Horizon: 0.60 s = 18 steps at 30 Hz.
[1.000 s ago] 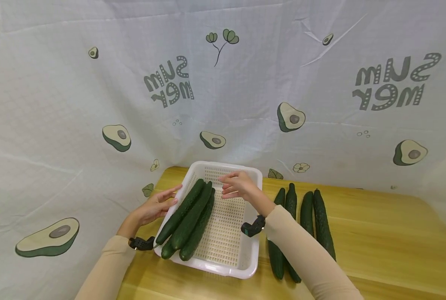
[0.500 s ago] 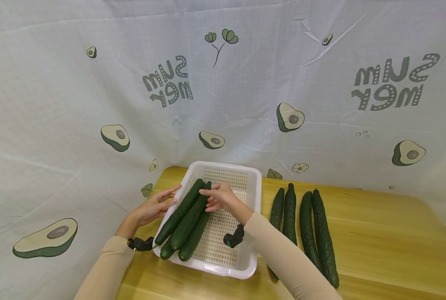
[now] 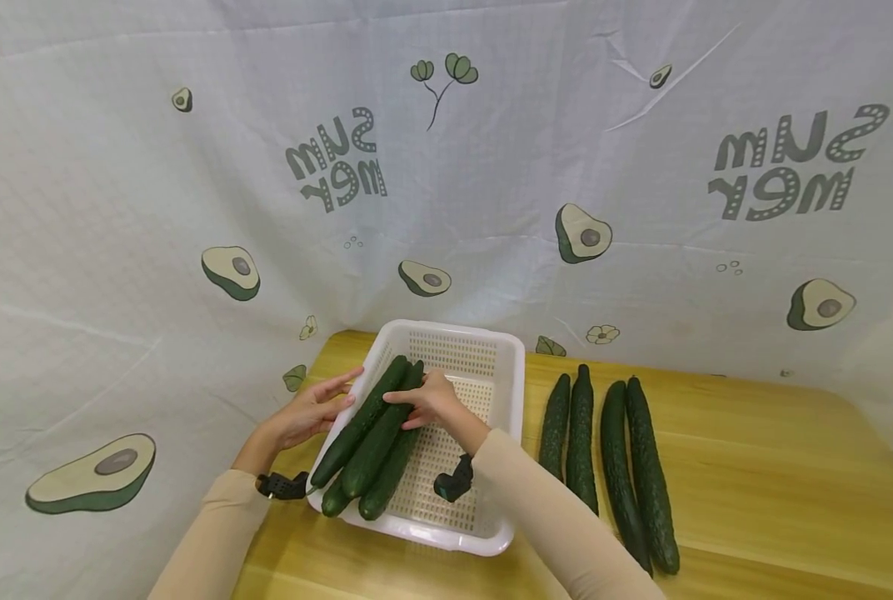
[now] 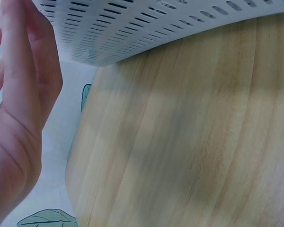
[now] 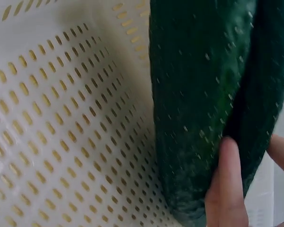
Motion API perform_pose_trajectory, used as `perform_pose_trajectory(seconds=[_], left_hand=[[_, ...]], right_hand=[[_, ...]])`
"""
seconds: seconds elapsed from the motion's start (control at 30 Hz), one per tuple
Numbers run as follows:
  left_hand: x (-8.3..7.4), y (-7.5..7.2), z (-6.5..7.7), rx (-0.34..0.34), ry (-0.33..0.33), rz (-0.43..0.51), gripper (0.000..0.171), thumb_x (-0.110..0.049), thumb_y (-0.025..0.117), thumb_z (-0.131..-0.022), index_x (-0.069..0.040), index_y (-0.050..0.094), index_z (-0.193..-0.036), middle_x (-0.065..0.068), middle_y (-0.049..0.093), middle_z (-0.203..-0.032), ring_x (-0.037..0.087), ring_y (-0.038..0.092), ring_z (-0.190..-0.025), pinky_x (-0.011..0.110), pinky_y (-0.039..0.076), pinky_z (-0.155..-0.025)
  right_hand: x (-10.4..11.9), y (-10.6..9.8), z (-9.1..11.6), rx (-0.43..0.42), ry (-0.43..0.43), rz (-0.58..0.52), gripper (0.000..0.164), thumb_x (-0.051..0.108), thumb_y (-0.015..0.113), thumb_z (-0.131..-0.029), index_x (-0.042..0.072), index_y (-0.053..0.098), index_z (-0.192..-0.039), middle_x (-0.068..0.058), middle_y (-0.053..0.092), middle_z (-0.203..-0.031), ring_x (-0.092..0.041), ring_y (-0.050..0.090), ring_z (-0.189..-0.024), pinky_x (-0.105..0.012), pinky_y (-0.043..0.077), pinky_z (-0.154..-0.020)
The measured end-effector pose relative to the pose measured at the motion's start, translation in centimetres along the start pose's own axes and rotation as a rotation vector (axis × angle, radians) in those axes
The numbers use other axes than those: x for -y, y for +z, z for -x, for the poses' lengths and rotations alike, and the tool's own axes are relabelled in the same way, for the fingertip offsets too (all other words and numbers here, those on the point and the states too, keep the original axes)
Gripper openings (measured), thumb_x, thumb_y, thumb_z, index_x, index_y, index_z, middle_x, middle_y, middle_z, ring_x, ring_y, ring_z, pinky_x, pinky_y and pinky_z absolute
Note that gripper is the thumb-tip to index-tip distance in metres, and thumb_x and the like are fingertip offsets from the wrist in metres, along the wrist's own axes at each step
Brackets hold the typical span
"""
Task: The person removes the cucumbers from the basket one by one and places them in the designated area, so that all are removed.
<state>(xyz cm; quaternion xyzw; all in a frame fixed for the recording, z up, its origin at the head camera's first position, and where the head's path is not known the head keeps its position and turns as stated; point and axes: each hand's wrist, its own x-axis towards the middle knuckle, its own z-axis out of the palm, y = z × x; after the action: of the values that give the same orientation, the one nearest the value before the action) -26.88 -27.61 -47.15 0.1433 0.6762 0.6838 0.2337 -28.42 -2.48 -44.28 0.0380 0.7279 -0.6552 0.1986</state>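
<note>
Inside the white plastic basket (image 3: 499, 521), several dark green cucumbers lie slanted along its left side. My right hand (image 3: 433, 398) reaches into the basket and pinches the upper middle cucumber (image 3: 375, 446) near its far end. In the right wrist view, a finger (image 5: 231, 189) slips into the dark gap between two cucumbers, beside a bumpy green cucumber (image 5: 199, 94), while another finger is on the far side. My left hand (image 3: 307, 417) touches the basket's left rim from outside with fingers extended. The left wrist view shows that hand (image 4: 16, 109) beside the slotted basket wall (image 4: 132, 23).
Right of the basket, several more cucumbers (image 3: 645, 475) lie side by side on the wooden table (image 3: 776, 475). A white curtain with avocado prints (image 3: 491, 167) hangs behind the table and along its left.
My right hand has moved left and down from above the basket's middle onto the cucumbers, and its fingers have taken hold of one. My left hand stays at the rim.
</note>
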Motion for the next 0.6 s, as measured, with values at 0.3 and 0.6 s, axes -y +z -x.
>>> perform_pose_trajectory(seconds=[0.3, 0.6], left_hand=[[-0.27, 0.07, -0.23, -0.013, -0.013, -0.008, 0.061, -0.013, 0.049, -0.107, -0.019, 0.021, -0.161, 0.020, 0.027, -0.154, 0.021, 0.063, -0.108, 0.036, 0.057, -0.083], [-0.26, 0.16, -0.14, -0.017, -0.029, -0.008, 0.062, -0.014, 0.049, -0.107, -0.020, 0.021, -0.161, 0.019, 0.025, -0.155, 0.020, 0.063, -0.106, 0.035, 0.058, -0.082]], right_hand=[[0.08, 0.37, -0.10, -0.103, 0.017, 0.013, 0.085, 0.008, 0.088, -0.077, -0.009, 0.038, -0.144, -0.036, 0.045, -0.133, -0.037, 0.070, -0.064, -0.038, 0.059, -0.055], [0.17, -0.09, -0.17, -0.079, 0.063, 0.030, 0.083, 0.011, 0.087, -0.078, -0.009, 0.041, -0.145, -0.033, 0.066, -0.102, -0.030, 0.070, -0.057, -0.033, 0.059, -0.054]])
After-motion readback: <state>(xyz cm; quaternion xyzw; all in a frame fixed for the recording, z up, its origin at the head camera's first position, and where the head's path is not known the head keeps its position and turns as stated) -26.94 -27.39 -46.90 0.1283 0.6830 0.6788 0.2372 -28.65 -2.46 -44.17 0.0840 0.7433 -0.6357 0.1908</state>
